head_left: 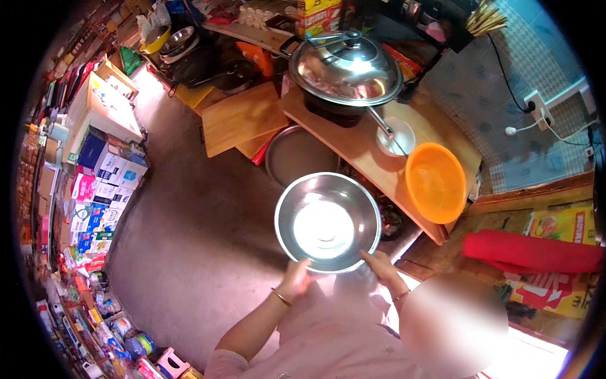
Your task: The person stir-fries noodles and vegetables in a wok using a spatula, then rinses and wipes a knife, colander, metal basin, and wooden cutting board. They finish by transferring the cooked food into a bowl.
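A shiny steel mixing bowl is held out in front of my body, with a bright patch of light reflected on its bottom and no food visible inside. My left hand grips the near left rim, a bangle on its wrist. On the near right rim, my right hand is closed as well. Beyond the bowl, on a wooden counter, stand an orange plastic basin and a white bowl with a metal-handled utensil lying across it.
A lidded steel wok stands on the counter. Below its edge sit a wide round pan and wooden boards. Red cloth lies at right, near wall sockets. Stacked packages line the left side of the bare floor.
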